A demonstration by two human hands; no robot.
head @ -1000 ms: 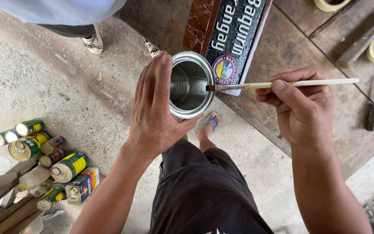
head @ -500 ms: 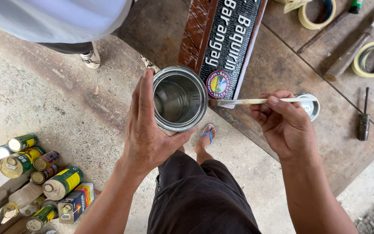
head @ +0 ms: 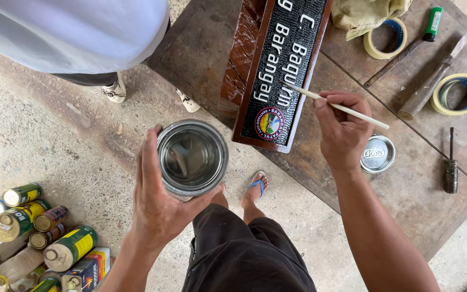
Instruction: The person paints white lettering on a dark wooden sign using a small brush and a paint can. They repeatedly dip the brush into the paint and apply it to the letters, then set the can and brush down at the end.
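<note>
I hold the open tin can (head: 192, 157) at frame centre, left hand (head: 160, 203) wrapped around its wall. My right hand (head: 343, 132) pinches the thin brush (head: 333, 105), tip resting on the black carved sign (head: 281, 70) at upper centre. Risk: a tilted can spills; a wrist slip smears the lettering.

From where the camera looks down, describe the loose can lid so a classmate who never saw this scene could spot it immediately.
Start at the brown wooden table and find the long dark sign board on it. Just beside the right hand lies the can lid. It is the only flat, shiny silver disc there; the tape rolls nearby are open rings.
</note>
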